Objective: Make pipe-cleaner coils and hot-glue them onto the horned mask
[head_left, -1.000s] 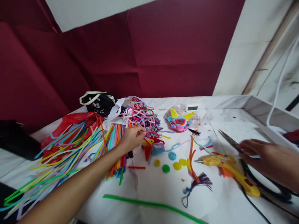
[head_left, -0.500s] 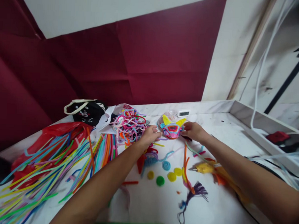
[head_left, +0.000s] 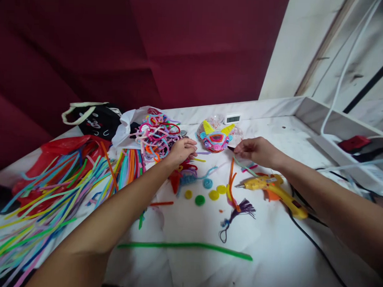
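My left hand [head_left: 182, 150] rests with its fingers curled at the edge of a tangle of bent pipe cleaners [head_left: 155, 135], just left of a colourful pipe-cleaner mask [head_left: 215, 138] with yellow ears. What the fingers hold is hidden. My right hand [head_left: 257, 150] is right of the mask, its fingertips pinched on a small dark bit I cannot name. Below the two hands lie coiled discs [head_left: 212, 194] in yellow, green and blue, an orange strand [head_left: 230, 179] and a purple tassel [head_left: 239, 209].
A yellow glue gun [head_left: 273, 189] with a black cord lies by my right forearm. Straight pipe cleaners [head_left: 62, 184] fan over a red bag [head_left: 64, 145] at left. A long green pipe cleaner [head_left: 187, 247] lies near the front. A black bag [head_left: 95, 118], a small clock [head_left: 233, 118] and a power strip [head_left: 353, 144] sit behind.
My right hand left the scissors at the right, reached the mask, then drew back a little to its right. My left hand shifted from the tangle toward the mask. The camera tilted down.
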`<state>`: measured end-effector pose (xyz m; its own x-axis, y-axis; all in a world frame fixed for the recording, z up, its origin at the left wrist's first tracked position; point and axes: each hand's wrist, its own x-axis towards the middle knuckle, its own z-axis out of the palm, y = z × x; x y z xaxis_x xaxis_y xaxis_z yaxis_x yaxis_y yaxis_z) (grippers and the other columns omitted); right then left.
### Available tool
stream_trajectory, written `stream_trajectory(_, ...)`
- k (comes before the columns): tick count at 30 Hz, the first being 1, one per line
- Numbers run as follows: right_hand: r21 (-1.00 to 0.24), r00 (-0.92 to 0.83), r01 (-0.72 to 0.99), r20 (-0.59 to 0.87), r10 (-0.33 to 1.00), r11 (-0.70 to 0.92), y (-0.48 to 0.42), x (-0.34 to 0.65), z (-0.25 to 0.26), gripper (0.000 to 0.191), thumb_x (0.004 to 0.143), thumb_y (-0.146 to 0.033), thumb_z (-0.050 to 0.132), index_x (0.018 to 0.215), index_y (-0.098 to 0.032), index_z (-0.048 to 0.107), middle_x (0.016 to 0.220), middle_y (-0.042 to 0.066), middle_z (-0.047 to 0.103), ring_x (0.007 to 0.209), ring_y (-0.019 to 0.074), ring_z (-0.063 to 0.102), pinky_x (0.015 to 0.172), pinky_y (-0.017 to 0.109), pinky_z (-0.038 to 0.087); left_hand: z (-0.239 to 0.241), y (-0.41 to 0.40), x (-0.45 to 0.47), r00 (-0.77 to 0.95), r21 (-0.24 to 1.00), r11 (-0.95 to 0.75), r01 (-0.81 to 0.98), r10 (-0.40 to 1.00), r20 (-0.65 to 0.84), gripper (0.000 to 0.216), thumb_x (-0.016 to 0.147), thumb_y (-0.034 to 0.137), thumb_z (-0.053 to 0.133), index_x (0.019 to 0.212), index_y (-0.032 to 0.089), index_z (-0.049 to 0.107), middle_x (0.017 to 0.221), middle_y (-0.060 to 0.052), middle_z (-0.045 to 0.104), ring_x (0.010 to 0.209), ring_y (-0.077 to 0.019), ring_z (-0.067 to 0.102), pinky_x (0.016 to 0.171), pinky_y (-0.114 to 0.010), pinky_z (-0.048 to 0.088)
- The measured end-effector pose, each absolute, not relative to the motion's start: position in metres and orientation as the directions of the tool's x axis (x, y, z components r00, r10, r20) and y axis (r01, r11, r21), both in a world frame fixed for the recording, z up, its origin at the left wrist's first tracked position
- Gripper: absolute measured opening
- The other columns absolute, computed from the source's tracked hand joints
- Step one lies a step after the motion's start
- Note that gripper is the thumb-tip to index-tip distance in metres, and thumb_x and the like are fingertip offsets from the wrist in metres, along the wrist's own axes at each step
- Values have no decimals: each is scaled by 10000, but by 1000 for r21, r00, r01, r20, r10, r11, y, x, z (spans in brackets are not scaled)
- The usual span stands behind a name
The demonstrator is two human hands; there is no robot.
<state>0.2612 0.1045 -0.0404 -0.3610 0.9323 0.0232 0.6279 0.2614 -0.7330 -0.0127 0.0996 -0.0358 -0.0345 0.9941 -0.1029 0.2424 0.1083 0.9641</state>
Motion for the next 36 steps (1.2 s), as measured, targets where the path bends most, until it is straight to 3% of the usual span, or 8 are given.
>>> stream_trajectory(5,-613,-568,658,-23,823,438,67,229,-32,140,807,-115,589,832,-174,714,772,-6,705,721,135,634,680,210,454,-26,78,-14,36,948,63,311,996,-78,123,774,-8,606,818,106,626,578,14,610,473,-79,570,453,-169,445)
stream_trajectory(8,-494,-621,707,-94,778,505,53,195,-35,103,829,-262,661,830,-176,718,803,52,712,806,199,648,757,283,461,-25,72,-10,65,944,53,325,995,-78,118,759,12,649,824,111,645,569,19,607,469,-75,566,437,-155,425)
stream_trajectory(11,-372,-609,765,-151,778,526,47,168,-39,241,835,-373,686,881,-136,697,943,123,694,958,262,628,879,413,461,-27,71,-7,72,949,48,312,995,-73,145,750,37,679,865,120,651,602,18,612,511,-85,593,438,-148,421)
stream_trajectory(14,-323,-608,778,-175,774,539,46,156,-41,263,882,-368,653,1014,-141,651,1096,93,647,1048,231,597,942,460,461,-29,72,-3,42,960,64,273,996,-79,217,738,5,669,916,125,633,693,11,622,585,-91,622,465,-148,439)
stream_trajectory(18,-390,-616,759,-173,768,521,45,156,-44,218,912,-334,627,1020,-146,637,1051,64,643,972,195,617,875,407,510,-34,80,7,-38,971,145,192,989,-140,274,789,34,662,1038,120,589,814,-1,622,657,-95,624,543,-182,498)
stream_trajectory(27,-760,-490,582,-43,871,290,76,190,-47,252,768,-95,740,984,-125,613,781,-30,626,706,110,608,705,262,514,-51,112,25,-118,953,298,-44,946,-302,282,923,273,593,1167,133,570,1058,-70,626,833,-151,636,692,-305,574)
stream_trajectory(30,-835,-379,518,-30,925,185,100,215,-45,76,868,-164,665,902,-119,614,776,-22,617,691,109,606,668,259,519,-54,116,24,-80,939,331,-90,938,-338,274,924,277,591,1155,131,576,1043,-67,630,825,-149,637,691,-304,572)
stream_trajectory(36,-871,-231,491,-161,960,-29,127,242,-46,183,942,-298,598,975,-119,617,865,12,625,689,106,601,611,249,530,-57,121,25,-11,924,366,-113,929,-370,261,923,267,593,1145,130,579,1029,-62,632,814,-144,635,682,-297,570)
